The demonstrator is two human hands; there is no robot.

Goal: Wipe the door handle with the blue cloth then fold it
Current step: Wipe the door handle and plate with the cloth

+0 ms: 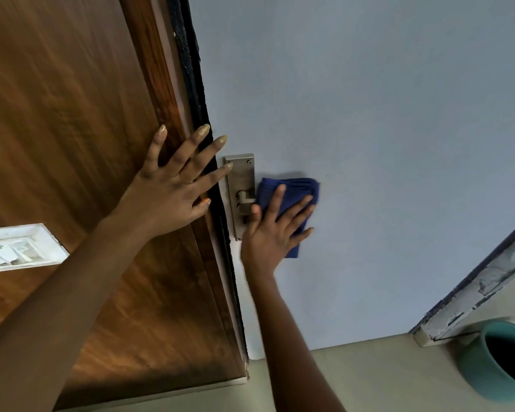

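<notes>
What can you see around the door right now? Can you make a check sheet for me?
Surface: pale blue door, closed against a brown wooden frame.
Job's things: blue cloth, folded over, pressed over the lever part of the metal door handle; the handle's plate shows, the lever is mostly hidden.
Clutter: teal bucket on the floor at lower right.
Grips: right hand spread flat on the cloth; left hand open, fingers spread, resting on the frame, one fingertip on the plate's top.
Cables: nothing seen.
Surroundings: white switch plate at left; beige floor; worn painted edge at right.
</notes>
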